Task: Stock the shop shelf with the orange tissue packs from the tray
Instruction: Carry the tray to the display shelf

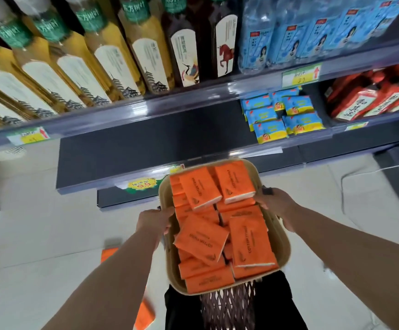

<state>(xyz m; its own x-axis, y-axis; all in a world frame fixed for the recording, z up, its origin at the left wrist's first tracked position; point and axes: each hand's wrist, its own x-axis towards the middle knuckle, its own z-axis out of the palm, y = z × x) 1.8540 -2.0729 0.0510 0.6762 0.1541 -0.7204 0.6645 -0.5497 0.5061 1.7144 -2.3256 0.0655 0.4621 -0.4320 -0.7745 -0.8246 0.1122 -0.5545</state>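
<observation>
Orange tissue packs (250, 244) are heaped in the tray (283, 239) at lower centre, gripped at both rims by the left hand (154, 220) and right hand (278, 206), fingers (167, 225) curled. Judged light, soft and slippery, each pack is best pinched across its flat faces.

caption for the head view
A tray of orange tissue packs gripped by left hand and right hand before the dark shelf.

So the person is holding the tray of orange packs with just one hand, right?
No, both hands hold it. In the head view the left hand grips the tray on its left rim and the right hand grips the right rim. It does carry orange packs.
</observation>
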